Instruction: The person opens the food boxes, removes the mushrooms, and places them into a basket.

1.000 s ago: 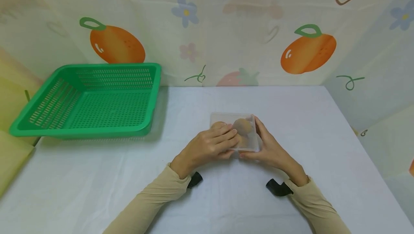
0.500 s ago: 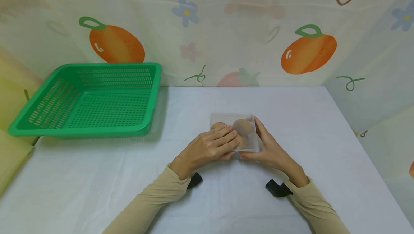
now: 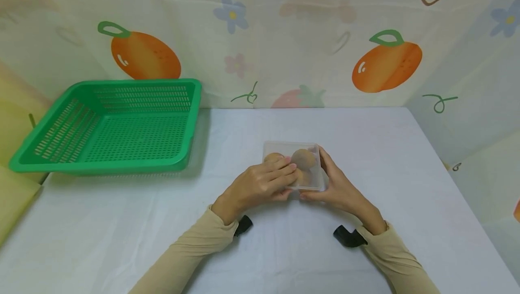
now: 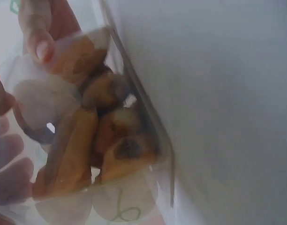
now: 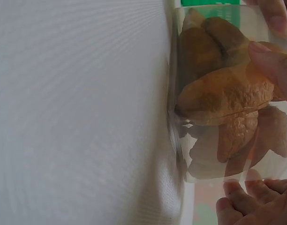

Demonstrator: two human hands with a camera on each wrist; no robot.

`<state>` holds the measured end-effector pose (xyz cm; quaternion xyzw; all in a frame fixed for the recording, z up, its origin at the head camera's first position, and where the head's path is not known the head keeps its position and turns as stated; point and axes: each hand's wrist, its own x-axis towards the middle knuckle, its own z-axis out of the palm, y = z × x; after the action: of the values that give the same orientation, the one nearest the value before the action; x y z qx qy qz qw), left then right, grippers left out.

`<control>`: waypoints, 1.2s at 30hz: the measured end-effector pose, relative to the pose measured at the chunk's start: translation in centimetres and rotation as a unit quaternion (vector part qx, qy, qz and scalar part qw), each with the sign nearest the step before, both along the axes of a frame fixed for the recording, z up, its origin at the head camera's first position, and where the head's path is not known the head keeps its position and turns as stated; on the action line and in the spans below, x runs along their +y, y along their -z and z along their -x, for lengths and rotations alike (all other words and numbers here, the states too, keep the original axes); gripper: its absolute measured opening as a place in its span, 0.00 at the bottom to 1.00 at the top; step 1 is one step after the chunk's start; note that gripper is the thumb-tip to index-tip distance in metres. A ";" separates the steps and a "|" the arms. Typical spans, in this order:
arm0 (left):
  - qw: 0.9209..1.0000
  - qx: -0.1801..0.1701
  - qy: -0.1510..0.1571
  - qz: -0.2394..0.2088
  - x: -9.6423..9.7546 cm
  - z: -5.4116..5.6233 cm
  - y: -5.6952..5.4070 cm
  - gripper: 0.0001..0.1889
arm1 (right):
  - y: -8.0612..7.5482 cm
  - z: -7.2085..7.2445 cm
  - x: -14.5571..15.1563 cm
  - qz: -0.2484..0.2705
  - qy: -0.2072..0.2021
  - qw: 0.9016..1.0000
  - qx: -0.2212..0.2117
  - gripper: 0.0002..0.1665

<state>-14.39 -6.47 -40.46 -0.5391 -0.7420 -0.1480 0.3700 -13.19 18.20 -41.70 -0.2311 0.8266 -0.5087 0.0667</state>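
A lidded clear plastic box [image 3: 305, 170] sits on the white table, with several brown, wrinkled, bun-like pieces [image 5: 223, 93] packed inside; their exact kind cannot be told. My left hand [image 3: 260, 182] lies across the lid's front left part, fingers on top and thumb at the front wall. At the right end, my right hand [image 3: 341, 190] grips the box, thumb in front and fingers behind. Through the clear wall, the left wrist view shows the brown pieces [image 4: 75, 150] and some fingers. The left hand hides part of the lid.
A green plastic basket [image 3: 138, 138] with slotted walls stands at the back left of the white table [image 3: 317, 262]. A printed cloth [image 3: 268, 36] hangs behind the table. Yellow fabric [image 3: 16, 194] lies at the left edge. A black device is at each sleeve.
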 end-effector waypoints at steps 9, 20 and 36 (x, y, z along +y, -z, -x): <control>0.999 0.021 -0.013 0.026 0.0 -0.4 0.0 0.17 | 0.5 0.1 0.0 0.003 0.001 1.000 0.011 0.69; 1.000 -0.014 0.011 0.010 -0.5 -0.1 -0.2 0.20 | 0.2 0.1 0.1 -0.002 -0.001 1.000 0.014 0.68; 0.999 -0.008 -0.009 0.035 -0.4 -0.6 -0.8 0.18 | 0.1 0.2 0.1 -0.007 -0.001 1.000 0.024 0.67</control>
<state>-13.80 -6.83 -39.69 -0.5441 -0.7544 -0.1230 0.3460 -13.36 18.31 -41.79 -0.2433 0.8315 -0.4970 0.0491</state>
